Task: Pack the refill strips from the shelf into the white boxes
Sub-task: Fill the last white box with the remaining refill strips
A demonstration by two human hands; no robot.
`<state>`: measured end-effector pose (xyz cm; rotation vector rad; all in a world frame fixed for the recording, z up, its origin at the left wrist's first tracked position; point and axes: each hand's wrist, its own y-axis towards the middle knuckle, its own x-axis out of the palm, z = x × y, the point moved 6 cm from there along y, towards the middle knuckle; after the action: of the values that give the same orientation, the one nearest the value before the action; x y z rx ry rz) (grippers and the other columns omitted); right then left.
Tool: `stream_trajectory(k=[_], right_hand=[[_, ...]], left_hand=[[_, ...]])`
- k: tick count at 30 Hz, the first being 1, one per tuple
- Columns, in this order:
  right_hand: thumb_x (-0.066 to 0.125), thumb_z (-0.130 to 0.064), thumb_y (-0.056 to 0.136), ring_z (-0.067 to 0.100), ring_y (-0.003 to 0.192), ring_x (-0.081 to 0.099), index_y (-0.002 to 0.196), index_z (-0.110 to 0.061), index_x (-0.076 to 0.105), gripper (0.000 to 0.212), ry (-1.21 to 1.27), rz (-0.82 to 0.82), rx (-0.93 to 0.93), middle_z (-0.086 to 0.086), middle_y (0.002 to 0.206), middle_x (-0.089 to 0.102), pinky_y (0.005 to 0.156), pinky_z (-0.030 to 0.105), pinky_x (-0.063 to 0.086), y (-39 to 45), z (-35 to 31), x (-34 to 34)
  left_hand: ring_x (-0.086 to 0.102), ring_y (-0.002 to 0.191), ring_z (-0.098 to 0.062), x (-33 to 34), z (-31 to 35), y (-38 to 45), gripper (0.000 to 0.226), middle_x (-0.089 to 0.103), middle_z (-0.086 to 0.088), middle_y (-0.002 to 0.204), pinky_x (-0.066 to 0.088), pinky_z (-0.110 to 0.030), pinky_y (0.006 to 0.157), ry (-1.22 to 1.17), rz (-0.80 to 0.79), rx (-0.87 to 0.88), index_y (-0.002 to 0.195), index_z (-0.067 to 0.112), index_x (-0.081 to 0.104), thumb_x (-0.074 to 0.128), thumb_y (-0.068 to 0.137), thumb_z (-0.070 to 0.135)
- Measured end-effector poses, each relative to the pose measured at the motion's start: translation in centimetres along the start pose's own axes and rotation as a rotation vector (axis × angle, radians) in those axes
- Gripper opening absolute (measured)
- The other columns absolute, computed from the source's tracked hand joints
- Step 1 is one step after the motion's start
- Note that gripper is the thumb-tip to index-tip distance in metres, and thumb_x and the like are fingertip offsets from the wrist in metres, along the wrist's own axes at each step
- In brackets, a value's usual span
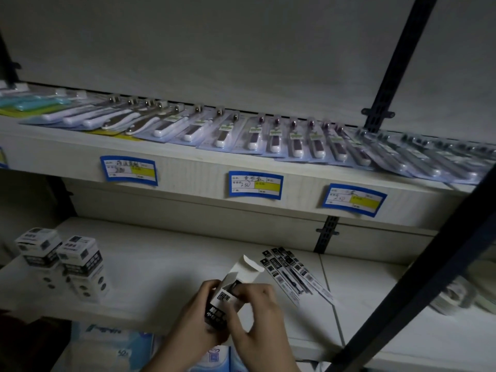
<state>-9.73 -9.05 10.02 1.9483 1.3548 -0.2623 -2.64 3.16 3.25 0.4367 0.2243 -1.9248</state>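
Dim shelf unit, lower shelf [161,264]: packing in progress.
White box [228,299], flap open, held over front edge; left hand [198,320] grip clamped round its body, right hand [257,312] fingers pinching at its mouth. Loose refill strips [292,275] lie mid-shelf just beyond; two filled boxes [61,259] stand at left end.

On the lower shelf [161,264], the open box [236,288] sits at the front, held between the left hand [198,315] and the right hand [257,315]. The refill strips [292,275] lie just right of that box, and two closed boxes [61,259] stand well to its left. Behind and above the box, the upper shelf [188,162] carries a row of blister packs [273,135], with three price labels [256,184] along its front edge.
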Motion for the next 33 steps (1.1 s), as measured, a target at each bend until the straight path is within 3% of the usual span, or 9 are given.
stream_trajectory(k=[6, 9, 12, 15, 18, 22, 28, 30, 33], right_hand=[[0.054, -0.036, 0.087, -0.001, 0.1, 0.053, 0.104, -0.043, 0.055, 0.019, -0.038, 0.003, -0.081, -0.038, 0.097, 0.049, 0.085, 0.023, 0.047, 0.8, 0.2, -0.3], [0.049, -0.036, 0.089, -0.001, 0.098, 0.053, 0.099, -0.027, 0.064, 0.02, -0.014, 0.123, -0.05, -0.023, 0.097, 0.058, 0.084, 0.014, 0.042, 1.8, 1.9, -2.5], [0.052, -0.031, 0.089, 0.005, 0.085, 0.058, 0.091, -0.022, 0.064, 0.015, -0.064, 0.163, 0.134, -0.01, 0.087, 0.064, 0.072, 0.021, 0.045, 3.6, 7.3, -3.6], [0.061, -0.015, 0.089, 0.022, 0.085, 0.063, 0.096, -0.011, 0.065, 0.009, -0.248, 0.004, 0.337, 0.006, 0.091, 0.067, 0.068, 0.026, 0.041, 5.0, 15.5, -2.4], [0.057, -0.03, 0.094, 0.023, 0.1, 0.06, 0.113, -0.014, 0.063, 0.026, -0.378, -0.193, 0.491, 0.007, 0.112, 0.065, 0.074, 0.027, 0.042, 4.9, 20.9, -0.7], [0.051, -0.024, 0.095, 0.021, 0.111, 0.056, 0.128, -0.017, 0.055, 0.034, -0.575, -0.364, 0.446, 0.006, 0.127, 0.056, 0.09, 0.03, 0.049, 4.8, 23.0, 1.4], [0.041, -0.015, 0.097, 0.035, 0.11, 0.056, 0.111, -0.004, 0.063, 0.028, -0.792, -0.463, 0.281, 0.017, 0.115, 0.06, 0.094, 0.045, 0.047, 5.4, 22.6, 3.4], [0.053, -0.01, 0.092, 0.035, 0.099, 0.061, 0.102, -0.003, 0.067, 0.019, -0.702, -0.393, 0.4, 0.017, 0.104, 0.063, 0.082, 0.044, 0.052, 5.4, 22.2, 3.4], [0.088, -0.005, 0.052, 0.029, 0.058, 0.065, 0.064, -0.009, 0.073, 0.02, -0.712, -0.454, 0.526, 0.012, 0.067, 0.065, 0.044, 0.036, 0.051, 5.1, 23.1, 4.1]], left_hand=[[0.07, 0.087, -0.012, -0.7, -0.3, 0.1, 0.064, 0.07, 0.012, 0.097, 0.059, -0.032, 0.072, -0.037, 0.03, -0.025, 0.112, 0.031, 0.052, 0.078, 0.055, 0.018], [0.069, 0.085, -0.009, -1.4, -0.1, -0.1, 0.064, 0.071, 0.012, 0.096, 0.058, -0.028, 0.073, -0.053, 0.058, -0.014, 0.115, 0.03, 0.051, 0.079, 0.058, 0.021], [0.068, 0.081, -0.009, -2.0, 0.3, -0.2, 0.062, 0.071, 0.009, 0.094, 0.056, -0.026, 0.072, -0.069, 0.07, -0.012, 0.116, 0.031, 0.05, 0.078, 0.062, 0.017], [0.068, 0.082, -0.011, -2.4, 0.6, -0.2, 0.063, 0.07, 0.009, 0.095, 0.057, -0.027, 0.072, -0.081, 0.083, -0.016, 0.116, 0.032, 0.049, 0.077, 0.059, 0.027], [0.068, 0.083, -0.013, -2.6, 0.5, -0.2, 0.063, 0.07, 0.008, 0.094, 0.057, -0.027, 0.071, -0.08, 0.086, -0.026, 0.115, 0.033, 0.05, 0.077, 0.059, 0.027], [0.068, 0.078, -0.011, -2.7, 0.5, -0.1, 0.061, 0.071, 0.007, 0.091, 0.057, -0.025, 0.069, -0.056, 0.1, -0.022, 0.114, 0.029, 0.05, 0.08, 0.065, 0.009], [0.069, 0.079, -0.008, -2.9, 0.4, -0.1, 0.061, 0.071, 0.008, 0.093, 0.056, -0.02, 0.068, -0.041, 0.095, -0.038, 0.114, 0.028, 0.05, 0.081, 0.067, 0.007], [0.068, 0.079, -0.008, -3.0, 0.3, 0.0, 0.061, 0.071, 0.01, 0.094, 0.055, -0.018, 0.067, -0.044, 0.1, -0.043, 0.114, 0.027, 0.05, 0.081, 0.067, 0.004], [0.068, 0.081, -0.007, -3.1, 0.3, 0.0, 0.061, 0.07, 0.013, 0.095, 0.058, -0.022, 0.069, -0.045, 0.103, -0.05, 0.112, 0.031, 0.05, 0.081, 0.067, 0.003]])
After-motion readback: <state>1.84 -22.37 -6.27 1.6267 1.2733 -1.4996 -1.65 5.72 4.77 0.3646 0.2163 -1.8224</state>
